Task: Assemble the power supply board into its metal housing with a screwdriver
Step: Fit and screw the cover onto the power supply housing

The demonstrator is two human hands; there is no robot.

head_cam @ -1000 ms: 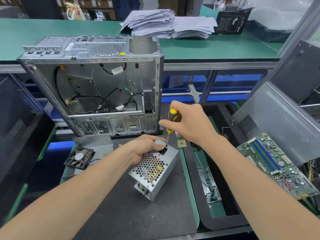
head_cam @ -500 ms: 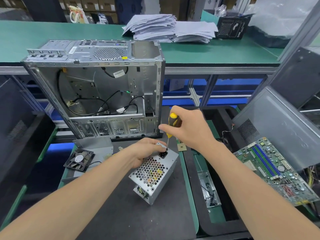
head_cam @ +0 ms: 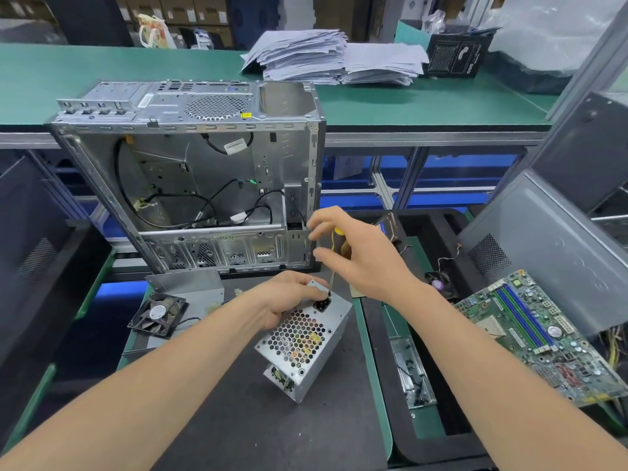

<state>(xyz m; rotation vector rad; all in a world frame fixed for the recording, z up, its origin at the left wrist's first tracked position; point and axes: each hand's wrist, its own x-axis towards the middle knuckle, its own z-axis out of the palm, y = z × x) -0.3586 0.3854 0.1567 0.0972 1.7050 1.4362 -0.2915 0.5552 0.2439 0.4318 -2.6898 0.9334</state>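
The housing [head_cam: 306, 345], a boxy sheet-metal shell with a honeycomb grille, stands tilted on a black mat [head_cam: 238, 419]. The left hand [head_cam: 289, 297] curls its fingers round its upper corner. The right hand [head_cam: 363, 260] pinches the yellow-and-black screwdriver [head_cam: 339, 244], fingers spread, its thin tip on the top face. Behind stands an open steel case [head_cam: 190, 171]; a green motherboard [head_cam: 543, 338] lies right; papers [head_cam: 333, 57] heap on a green bench [head_cam: 102, 69].

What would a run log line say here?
step: screwing | left hand: holds metal housing | right hand: grips screwdriver | tip: on housing top
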